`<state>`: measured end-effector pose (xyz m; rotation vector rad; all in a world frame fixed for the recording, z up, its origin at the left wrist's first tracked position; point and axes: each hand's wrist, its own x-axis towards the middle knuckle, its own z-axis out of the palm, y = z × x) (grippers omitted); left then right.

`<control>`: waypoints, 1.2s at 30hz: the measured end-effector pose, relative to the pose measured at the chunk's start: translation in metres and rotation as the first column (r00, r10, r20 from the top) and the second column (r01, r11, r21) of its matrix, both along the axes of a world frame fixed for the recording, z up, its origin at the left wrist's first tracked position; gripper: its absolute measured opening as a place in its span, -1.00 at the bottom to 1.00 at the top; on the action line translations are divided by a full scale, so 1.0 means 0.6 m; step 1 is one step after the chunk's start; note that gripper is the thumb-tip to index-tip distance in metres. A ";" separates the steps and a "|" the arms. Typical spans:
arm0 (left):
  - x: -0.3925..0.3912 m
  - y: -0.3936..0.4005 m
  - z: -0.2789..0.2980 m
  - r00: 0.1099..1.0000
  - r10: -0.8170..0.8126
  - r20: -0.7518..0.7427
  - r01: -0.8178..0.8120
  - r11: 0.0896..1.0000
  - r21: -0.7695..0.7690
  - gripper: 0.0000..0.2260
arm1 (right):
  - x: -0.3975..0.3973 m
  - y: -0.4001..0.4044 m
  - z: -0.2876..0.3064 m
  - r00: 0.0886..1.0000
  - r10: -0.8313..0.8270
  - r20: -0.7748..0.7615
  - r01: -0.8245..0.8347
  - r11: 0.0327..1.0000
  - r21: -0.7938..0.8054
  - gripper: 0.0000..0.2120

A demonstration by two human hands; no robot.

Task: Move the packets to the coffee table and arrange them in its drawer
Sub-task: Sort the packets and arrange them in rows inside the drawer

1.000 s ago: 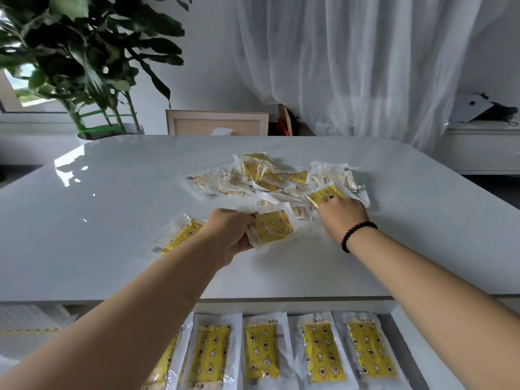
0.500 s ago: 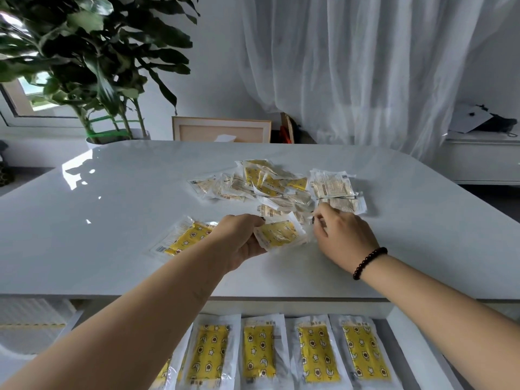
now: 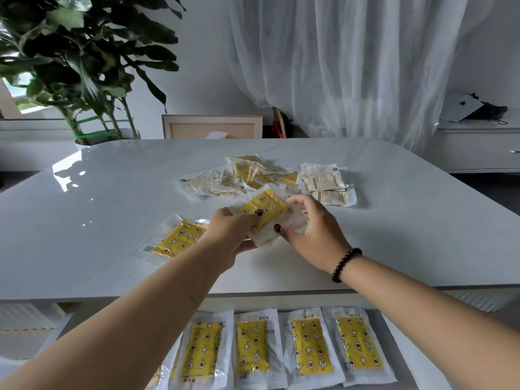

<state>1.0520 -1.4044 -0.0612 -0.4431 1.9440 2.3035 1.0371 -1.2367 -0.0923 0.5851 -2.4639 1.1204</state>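
Packets (image 3: 263, 211) gripped by left hand (image 3: 235, 232) over table (image 3: 84, 220) centre, face-up for stacking. Right hand (image 3: 312, 229) pinching same bundle, likely squaring edges. Pile (image 3: 253, 175) at 12 o'clock, drawer (image 3: 416, 358) row at 6.

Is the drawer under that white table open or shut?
Open: the drawer juts out below the white table edge, showing a row of yellow packets.

Packets' (image 3: 323, 180) print prob. illegible
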 end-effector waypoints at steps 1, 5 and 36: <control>-0.003 0.002 0.000 1.000 0.010 -0.018 -0.010 1.000 0.022 -0.79 | -0.001 0.000 0.005 0.994 -0.049 0.095 0.053 0.998 -0.036 -0.53; -0.002 0.012 -0.001 0.996 -0.014 -0.086 0.020 0.997 0.071 -0.63 | -0.007 0.002 0.013 0.913 -0.070 0.402 0.201 0.935 -0.293 -0.48; -0.003 -0.078 0.001 0.889 -0.125 -0.441 -0.282 0.611 -0.740 -0.81 | -0.011 0.055 -0.008 0.901 0.160 0.404 -0.020 0.943 -0.331 -0.59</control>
